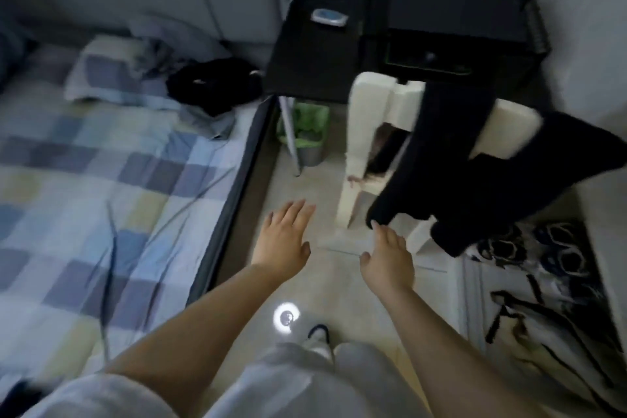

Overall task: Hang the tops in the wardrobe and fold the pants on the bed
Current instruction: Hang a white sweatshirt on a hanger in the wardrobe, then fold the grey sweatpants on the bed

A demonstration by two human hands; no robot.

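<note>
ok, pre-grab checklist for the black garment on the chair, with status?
1. Left hand free: ok, fingers straight, holds nothing.
2. Right hand free: ok, open, fingertips at the hem of the black garment; contact cannot tell.
3. Garment reachable: ok, draped over the white chair, hanging toward the hands.
4. Top or pants: cannot tell, dark and blurred.
5. Bed has room for folding: ok, bare checked sheet near the edge; black pile sits farther back.
6. Wardrobe in view: not ok.
</note>
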